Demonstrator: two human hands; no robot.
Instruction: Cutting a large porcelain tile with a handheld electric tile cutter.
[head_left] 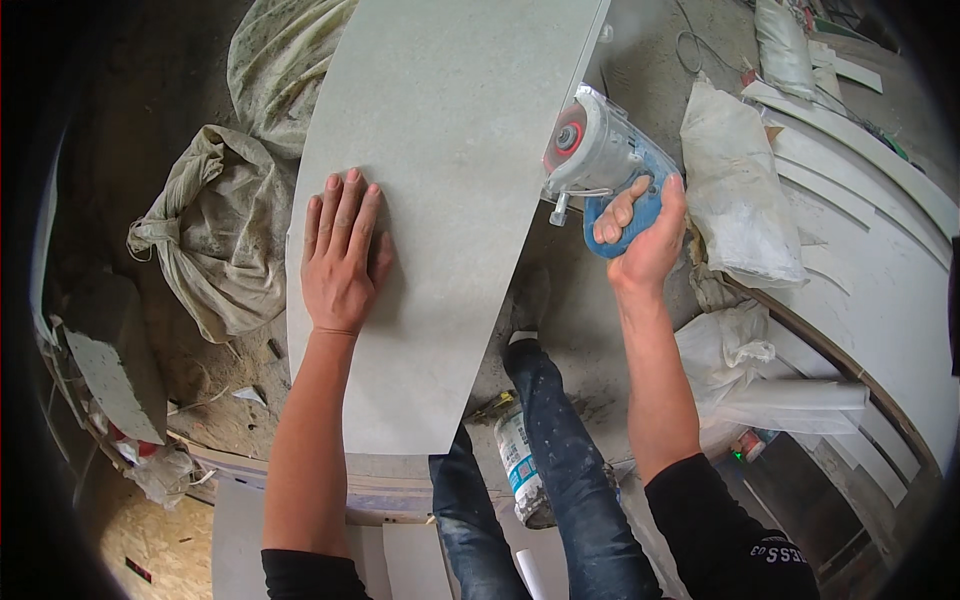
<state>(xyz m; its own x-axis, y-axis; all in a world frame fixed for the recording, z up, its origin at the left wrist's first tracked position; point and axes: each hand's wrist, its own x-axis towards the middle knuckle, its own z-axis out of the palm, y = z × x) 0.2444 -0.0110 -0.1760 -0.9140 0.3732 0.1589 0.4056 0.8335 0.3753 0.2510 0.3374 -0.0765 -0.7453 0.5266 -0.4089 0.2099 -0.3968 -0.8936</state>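
My left hand (342, 255) lies flat on a long light-grey tile panel (430, 110), fingers stretched out near its left edge. My right hand (645, 230) grips the blue handle of a handheld cutting saw (585, 150), which has a clear guard and a red-and-silver disc. The saw rests at the panel's right edge, its disc facing up and left; whether the blade touches the panel I cannot tell. A thin groove or strip runs along the upper right edge of the panel.
Cloth sacks (205, 230) lie at left, beside a broken slab (115, 365). At right are white bags (740, 180), curved white offcuts (850, 190) and a cable (690, 50). My legs (560, 450) stand below the panel around a bucket (515, 465).
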